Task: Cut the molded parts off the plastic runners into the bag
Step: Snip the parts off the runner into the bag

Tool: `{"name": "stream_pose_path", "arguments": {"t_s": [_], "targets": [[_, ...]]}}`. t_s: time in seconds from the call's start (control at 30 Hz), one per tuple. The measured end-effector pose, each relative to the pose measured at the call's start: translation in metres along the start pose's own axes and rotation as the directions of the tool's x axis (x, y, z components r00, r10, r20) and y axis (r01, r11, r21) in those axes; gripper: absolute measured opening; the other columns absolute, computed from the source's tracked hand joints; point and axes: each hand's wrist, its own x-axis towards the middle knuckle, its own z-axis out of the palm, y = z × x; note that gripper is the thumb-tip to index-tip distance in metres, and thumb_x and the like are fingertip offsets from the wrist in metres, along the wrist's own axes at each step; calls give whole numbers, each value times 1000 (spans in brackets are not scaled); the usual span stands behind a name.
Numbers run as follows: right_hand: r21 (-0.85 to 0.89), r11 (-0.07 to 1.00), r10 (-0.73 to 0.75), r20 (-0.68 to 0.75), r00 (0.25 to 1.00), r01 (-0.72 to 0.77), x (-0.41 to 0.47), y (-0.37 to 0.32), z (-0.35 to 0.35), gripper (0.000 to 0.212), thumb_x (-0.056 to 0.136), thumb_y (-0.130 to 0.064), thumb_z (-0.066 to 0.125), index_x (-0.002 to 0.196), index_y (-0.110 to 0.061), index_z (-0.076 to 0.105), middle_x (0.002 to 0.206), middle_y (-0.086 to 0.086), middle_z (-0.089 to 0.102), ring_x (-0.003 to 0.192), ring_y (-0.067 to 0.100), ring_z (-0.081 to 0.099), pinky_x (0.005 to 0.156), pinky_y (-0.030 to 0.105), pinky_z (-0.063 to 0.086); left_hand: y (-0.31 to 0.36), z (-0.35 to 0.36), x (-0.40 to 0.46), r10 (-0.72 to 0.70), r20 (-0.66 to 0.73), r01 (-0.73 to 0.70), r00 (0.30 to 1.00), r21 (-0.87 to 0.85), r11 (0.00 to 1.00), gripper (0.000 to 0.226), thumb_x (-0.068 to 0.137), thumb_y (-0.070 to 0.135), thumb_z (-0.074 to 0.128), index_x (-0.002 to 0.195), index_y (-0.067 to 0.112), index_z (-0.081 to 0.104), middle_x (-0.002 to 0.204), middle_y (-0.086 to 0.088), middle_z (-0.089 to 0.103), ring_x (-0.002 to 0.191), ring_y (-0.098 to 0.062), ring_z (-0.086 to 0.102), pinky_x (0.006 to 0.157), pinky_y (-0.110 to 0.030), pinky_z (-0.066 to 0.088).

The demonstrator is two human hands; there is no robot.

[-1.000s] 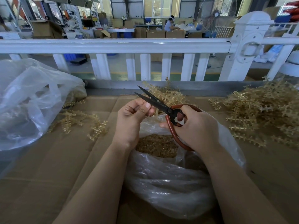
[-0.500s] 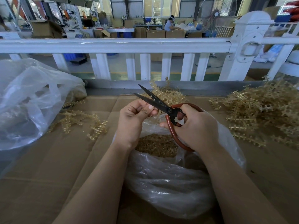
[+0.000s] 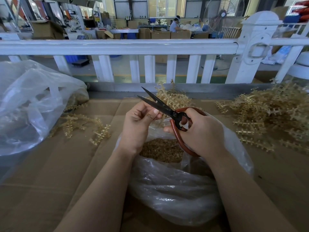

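Left hand (image 3: 139,124) pinches a thin amber runner (image 3: 161,120) between thumb and fingers, directly over the mouth of the bag (image 3: 180,186). Right hand (image 3: 202,131) grips the red loops of the scissors (image 3: 164,107), fingers curled through them; blades part-open in a narrow V, pointing up and away from the bag, with the runner lying at or just under the pivot end. Cannot tell whether any part sits between the blades. Bag holds a heap of cut parts (image 3: 161,149) just below both hands. Beyond the bag, a small tangle of runners (image 3: 168,97); right of the bag, a large pile (image 3: 274,113), likely uncut stock; left of the bag, a few loose runners (image 3: 83,124) and a second clear bag (image 3: 33,104). Step in hand, by judgement: mid-trim, blades set for another snip. Next move calls for feeding the runner so a part's gate lies between the blades, then closing them, keeping the cut above the bag mouth so the part drops in, thumb held clear of the edge.
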Motion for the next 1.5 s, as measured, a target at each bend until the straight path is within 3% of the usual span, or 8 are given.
{"name": "stream_pose_path", "arguments": {"t_s": [0.2, 0.4, 0.6, 0.73, 0.87, 1.1, 1.33, 1.5], "targets": [[34, 999, 3, 16, 1000, -3, -1, 0, 0, 58, 76, -90, 44, 87, -35, 57, 73, -26, 48, 67, 0, 47, 57, 9, 30, -3, 0, 0, 8, 29, -8, 1000, 11, 1000, 19, 95, -6, 54, 94, 10, 64, 75, 4, 63, 75, -9, 59, 76, -20, 49], [29, 999, 24, 35, 999, -25, 1, -1, 1, 70, 71, -97, 34, 85, -32, 57, 70, -22, 52, 65, 3, 52, 58, 23, 46, -5, -1, 0, 3, 31, -3, 1000, 3, 1000, 11, 95, -3, 55, 93, 4, 62, 75, 3, 63, 75, -10, 59, 77, -21, 50], [30, 998, 48, 35, 998, -49, 2, -1, 2, 73, 69, -99, 32, 85, -33, 59, 70, -24, 49, 65, 3, 51, 57, 23, 43, -6, -1, 0, -28, 30, 29, 999, -15, 999, 7, 94, 3, 56, 90, 6, 61, 76, 2, 64, 76, -11, 59, 75, -23, 50], [51, 998, 43, -10, 999, -43, 2, -1, 0, 65, 70, -97, 35, 76, -34, 51, 61, -26, 39, 55, -1, 40, 50, 18, 32, -7, 0, 1, -56, 7, 56, 998, -79, 995, 10, 91, 9, 58, 90, 0, 58, 75, -1, 63, 75, -16, 56, 75, -27, 48], [90, 995, 42, 0, 999, -42, 2, -2, 1, 70, 72, -95, 37, 85, -31, 63, 67, -24, 50, 63, 1, 50, 55, 20, 42, -4, 1, 1, -61, 8, 61, 998, -142, 988, 7, 91, 7, 56, 87, 1, 56, 75, -6, 58, 73, -17, 53, 73, -26, 47], [332, 906, 264, 43, 964, -263, 3, -2, -4, 50, 71, -79, 63, 92, -34, 68, 74, -21, 68, 75, -5, 63, 60, 15, 44, 4, 1, 1, -124, 3, 116, 992, -369, 922, 27, 92, -4, 52, 79, 15, 66, 72, 0, 61, 65, -13, 52, 64, -25, 43], [499, 779, 377, 110, 920, -379, 5, -3, -6, 21, 86, -46, 76, 86, -25, 71, 68, -12, 68, 67, 9, 65, 65, 37, 56, 6, -1, 1, -211, -25, 183, 977, -403, 897, 30, 93, -8, 45, 80, 12, 64, 71, -2, 56, 61, -12, 47, 56, -23, 37], [594, 675, 360, 252, 898, -437, 7, -6, -8, 16, 84, -39, 78, 82, -23, 73, 71, -9, 72, 66, 8, 67, 63, 23, 54, 5, -2, 0, -213, 29, 210, 977, -337, 918, 14, 85, 1, 56, 84, 11, 66, 70, -2, 57, 58, -11, 48, 54, -20, 38]]}}
